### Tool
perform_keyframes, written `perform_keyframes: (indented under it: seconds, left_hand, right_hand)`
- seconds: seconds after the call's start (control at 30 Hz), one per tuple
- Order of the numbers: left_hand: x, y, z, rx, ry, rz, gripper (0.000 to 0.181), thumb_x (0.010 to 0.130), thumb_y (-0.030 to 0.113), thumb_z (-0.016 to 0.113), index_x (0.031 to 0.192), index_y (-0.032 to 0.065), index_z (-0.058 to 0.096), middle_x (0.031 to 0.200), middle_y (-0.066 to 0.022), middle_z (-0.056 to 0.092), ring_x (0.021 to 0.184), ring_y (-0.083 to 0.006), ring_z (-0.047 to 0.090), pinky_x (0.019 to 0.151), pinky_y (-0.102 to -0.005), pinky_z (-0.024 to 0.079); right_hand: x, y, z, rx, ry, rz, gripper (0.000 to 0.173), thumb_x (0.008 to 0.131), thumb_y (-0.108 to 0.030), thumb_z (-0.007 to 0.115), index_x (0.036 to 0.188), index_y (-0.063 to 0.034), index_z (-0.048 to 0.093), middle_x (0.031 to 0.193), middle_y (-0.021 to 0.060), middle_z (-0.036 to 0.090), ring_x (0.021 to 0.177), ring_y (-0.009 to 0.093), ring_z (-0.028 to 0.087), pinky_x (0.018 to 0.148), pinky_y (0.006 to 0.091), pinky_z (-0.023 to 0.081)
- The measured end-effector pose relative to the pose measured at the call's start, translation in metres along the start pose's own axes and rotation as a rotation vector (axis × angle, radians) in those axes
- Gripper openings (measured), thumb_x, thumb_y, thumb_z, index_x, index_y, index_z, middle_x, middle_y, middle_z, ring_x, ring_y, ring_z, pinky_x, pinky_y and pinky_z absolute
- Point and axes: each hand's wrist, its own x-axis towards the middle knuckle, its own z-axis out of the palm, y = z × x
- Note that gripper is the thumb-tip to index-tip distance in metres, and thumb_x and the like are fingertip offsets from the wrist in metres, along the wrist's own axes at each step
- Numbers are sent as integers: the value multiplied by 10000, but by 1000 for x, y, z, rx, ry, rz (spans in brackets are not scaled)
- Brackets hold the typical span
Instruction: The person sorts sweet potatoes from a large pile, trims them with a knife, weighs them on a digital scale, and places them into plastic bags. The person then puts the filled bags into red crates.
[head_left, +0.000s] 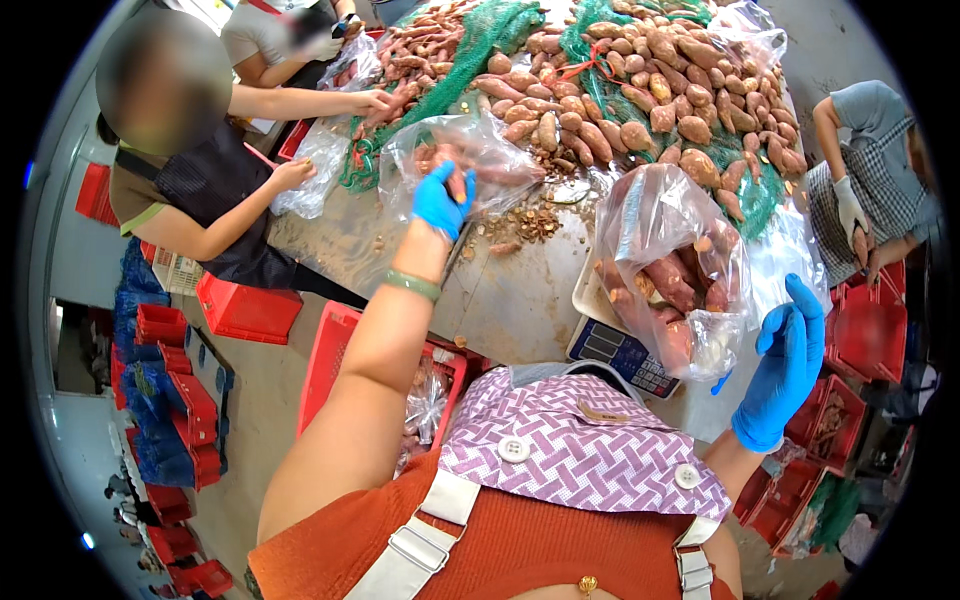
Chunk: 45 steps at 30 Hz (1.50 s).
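Observation:
My left hand (444, 201), in a blue glove, reaches to a clear plastic bag (510, 154) lying on the metal table. Its thumb and fingers close around a reddish sweet potato (455, 182) at the bag's mouth; more sweet potatoes lie inside. Nearer to me, a second clear bag (626, 202) full of sweet potatoes (670, 281) rests on a digital scale (619, 352). The scale's keypad and display face me, partly covered by the bag. To the right of that bag, my blue-gloved right hand (791, 360) is raised with fingers apart and holds nothing.
Sweet potatoes (592, 135) and green netting (480, 45) heap across the far table. Loose scraps (532, 223) lie mid-table. At left, a co-worker's hand (371, 101) touches sweet potatoes; another person's gloved hand (851, 206) is at right. Red crates (251, 307) stand on the floor.

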Motion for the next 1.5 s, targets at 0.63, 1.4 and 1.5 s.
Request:
perform_keyframes:
  seconds: [0.63,1.4,1.5]
  left_hand:
    - [33,-11,32,1976,40,570,938,600,456,736,1333,69,298,1234,-172,472,1084,-321,499,902,-410,398]
    - [-123,6,94,1497,-446,642,193,819,221,574,903,56,631,753,-133,615,661,-210,587,614,-313,461]
    - [-122,-3,77,1439,-435,560,216,822,243,574,915,56,631,771,-143,617,668,-244,586,623,-328,460]
  right_hand:
    - [5,-3,-23,-129,106,113,218,885,-92,457,1052,-16,575,708,15,538,603,54,444,553,187,363]
    - [8,6,-46,-111,121,31,209,880,-80,457,1025,9,578,711,26,536,596,65,443,555,187,354]
    - [9,9,-53,-128,122,39,223,878,-79,448,1035,18,574,706,21,515,609,65,427,565,189,338]
